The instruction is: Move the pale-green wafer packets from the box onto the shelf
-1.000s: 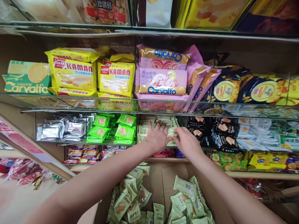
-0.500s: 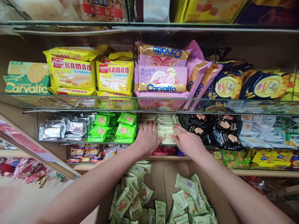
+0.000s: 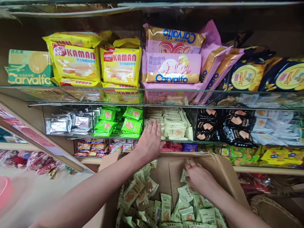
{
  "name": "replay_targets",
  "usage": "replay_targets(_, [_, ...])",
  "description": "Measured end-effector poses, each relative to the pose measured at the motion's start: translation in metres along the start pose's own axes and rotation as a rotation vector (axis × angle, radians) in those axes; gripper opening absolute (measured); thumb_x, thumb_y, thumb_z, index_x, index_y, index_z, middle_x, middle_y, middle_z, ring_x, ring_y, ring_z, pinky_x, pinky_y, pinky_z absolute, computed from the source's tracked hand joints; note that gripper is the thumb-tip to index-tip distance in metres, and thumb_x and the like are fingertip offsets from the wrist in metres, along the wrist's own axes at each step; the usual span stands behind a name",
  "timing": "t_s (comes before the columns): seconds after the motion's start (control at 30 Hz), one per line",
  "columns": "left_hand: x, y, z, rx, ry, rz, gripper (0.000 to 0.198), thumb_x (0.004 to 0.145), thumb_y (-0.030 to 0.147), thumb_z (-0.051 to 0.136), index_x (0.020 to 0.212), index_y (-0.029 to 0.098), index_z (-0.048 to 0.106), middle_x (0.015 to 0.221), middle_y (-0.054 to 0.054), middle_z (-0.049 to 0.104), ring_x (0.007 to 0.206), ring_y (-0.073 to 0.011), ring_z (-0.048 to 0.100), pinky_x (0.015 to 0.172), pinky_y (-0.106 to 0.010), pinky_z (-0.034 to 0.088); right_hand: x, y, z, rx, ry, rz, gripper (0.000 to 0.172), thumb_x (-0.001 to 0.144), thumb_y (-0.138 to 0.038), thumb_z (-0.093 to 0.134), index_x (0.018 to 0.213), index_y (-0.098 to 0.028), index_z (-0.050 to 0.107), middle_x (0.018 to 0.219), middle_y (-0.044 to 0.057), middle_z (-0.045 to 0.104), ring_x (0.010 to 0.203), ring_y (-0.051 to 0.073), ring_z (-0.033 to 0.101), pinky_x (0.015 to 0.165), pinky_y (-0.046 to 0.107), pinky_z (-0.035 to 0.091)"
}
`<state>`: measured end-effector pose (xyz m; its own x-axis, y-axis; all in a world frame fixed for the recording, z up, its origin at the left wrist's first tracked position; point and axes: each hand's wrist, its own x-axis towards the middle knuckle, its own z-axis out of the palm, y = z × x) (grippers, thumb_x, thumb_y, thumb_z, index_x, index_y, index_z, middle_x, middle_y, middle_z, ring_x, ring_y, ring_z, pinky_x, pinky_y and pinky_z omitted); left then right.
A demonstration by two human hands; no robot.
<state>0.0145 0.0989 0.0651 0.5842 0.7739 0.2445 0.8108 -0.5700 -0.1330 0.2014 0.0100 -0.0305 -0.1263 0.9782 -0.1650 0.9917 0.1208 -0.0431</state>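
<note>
My left hand (image 3: 150,139) lies with fingers stretched out against the front of a shelf bin of cream-wrapped snack packets (image 3: 174,126), which stand in rows. Nothing shows in its grip. Lower right, my right hand (image 3: 200,177) reaches into an open cardboard box (image 3: 228,169), its fingers bent round a pale green snack packet (image 3: 183,176) near the box's far wall. Most of that packet is hidden by the hand. More loose packets of the same kind (image 3: 166,207) lie heaped in the box.
A glass shelf edge (image 3: 118,96) runs above the bins, bearing yellow wafer packs (image 3: 76,63) and pink cookie packs (image 3: 174,68). Bright green packets (image 3: 129,125) sit left of the cream ones, black packets (image 3: 205,125) right. A pink rounded object (image 3: 4,191) stands at lower left.
My right hand has left the cream packets on the shelf and come down into the box, onto a packet. My left hand stays at the shelf bin. The view has tilted downward.
</note>
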Motion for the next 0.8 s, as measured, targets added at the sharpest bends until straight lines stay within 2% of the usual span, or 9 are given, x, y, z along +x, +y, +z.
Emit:
replay_targets(0.1, [-0.022,0.010,-0.004,-0.090,-0.001,0.052,0.060,0.080,0.034,0.045,0.130,0.004,0.030,0.140,-0.020,0.019,0.129,-0.0321,0.011,0.103,-0.047,0.016,0.001,0.006,0.016,0.013,-0.078,0.035,0.045,0.067,-0.003,0.047,0.111,-0.005,0.054,0.109,0.019,0.057,0.098,0.026,0.054,0.079,0.031,0.042])
replay_targets(0.2, [-0.053,0.019,-0.001,-0.251,-0.047,0.164,0.048,0.080,0.028,0.045,0.125,0.012,0.039,0.140,-0.017,0.023,0.130,-0.0308,0.010,0.103,-0.050,0.016,-0.004,0.003,0.015,0.030,-0.099,0.002,0.035,0.068,-0.001,0.042,0.096,-0.008,0.062,0.089,0.013,0.065,0.090,0.024,0.056,0.074,0.029,0.043])
replay_targets(0.3, [-0.082,0.024,0.012,-0.493,-0.138,0.298,0.038,0.077,0.023,0.049,0.115,0.021,0.052,0.137,-0.011,0.032,0.129,-0.0307,0.015,0.102,-0.054,0.015,-0.007,0.001,0.012,0.067,-0.102,0.027,0.024,0.070,-0.009,0.045,0.083,-0.014,0.064,0.084,0.011,0.066,0.089,0.025,0.057,0.070,0.030,0.042])
replay_targets(0.37, [-0.096,0.025,0.026,-0.683,-0.169,0.313,0.032,0.076,0.021,0.050,0.107,0.024,0.058,0.133,-0.007,0.041,0.128,-0.0280,0.022,0.103,-0.050,0.017,-0.007,0.002,0.009,0.120,-0.093,0.070,0.019,0.070,-0.015,0.049,0.082,-0.019,0.064,0.079,0.008,0.066,0.085,0.025,0.057,0.066,0.029,0.041])
replay_targets(0.5, [-0.106,0.030,0.046,-1.106,-0.138,-0.028,0.039,0.076,0.020,0.052,0.115,0.023,0.052,0.126,-0.010,0.048,0.118,-0.0231,0.039,0.100,-0.042,0.029,-0.011,-0.002,-0.012,0.376,0.052,0.093,0.011,0.073,-0.024,0.050,0.079,-0.022,0.059,0.075,0.003,0.063,0.073,0.019,0.057,0.064,0.027,0.040])
replay_targets(0.57, [-0.101,0.034,0.047,-1.409,-0.159,-0.196,0.051,0.074,0.023,0.057,0.124,0.023,0.042,0.126,-0.011,0.048,0.114,-0.0225,0.044,0.093,-0.038,0.037,-0.016,-0.011,-0.027,0.647,0.101,0.036,0.013,0.076,-0.031,0.050,0.080,-0.020,0.057,0.073,0.001,0.061,0.069,0.016,0.056,0.064,0.026,0.041])
replay_targets(0.63, [-0.092,0.037,0.042,-1.719,-0.188,-0.292,0.056,0.071,0.027,0.062,0.123,0.021,0.042,0.118,-0.011,0.054,0.103,-0.0212,0.052,0.083,-0.032,0.045,-0.020,-0.023,-0.039,0.925,0.109,-0.029,0.018,0.076,-0.033,0.051,0.083,-0.018,0.056,0.074,0.001,0.061,0.068,0.014,0.055,0.064,0.025,0.043])
replay_targets(0.7, [-0.083,0.038,0.034,-1.887,-0.191,-0.373,0.042,0.071,0.031,0.063,0.110,0.016,0.055,0.093,-0.007,0.064,0.078,-0.0159,0.059,0.066,-0.025,0.049,-0.023,-0.035,-0.046,1.128,0.105,-0.064,0.022,0.077,-0.032,0.052,0.090,-0.016,0.058,0.077,0.002,0.062,0.069,0.014,0.056,0.063,0.024,0.045])
replay_targets(0.8, [-0.075,0.037,0.027,-1.964,-0.187,-0.475,0.027,0.071,0.034,0.062,0.088,0.013,0.064,0.066,-0.002,0.062,0.055,-0.0098,0.053,0.052,-0.020,0.046,-0.024,-0.046,-0.046,1.310,0.087,-0.020,0.029,0.076,-0.034,0.053,0.099,-0.017,0.057,0.077,0.002,0.062,0.059,0.011,0.053,0.049,0.021,0.044])
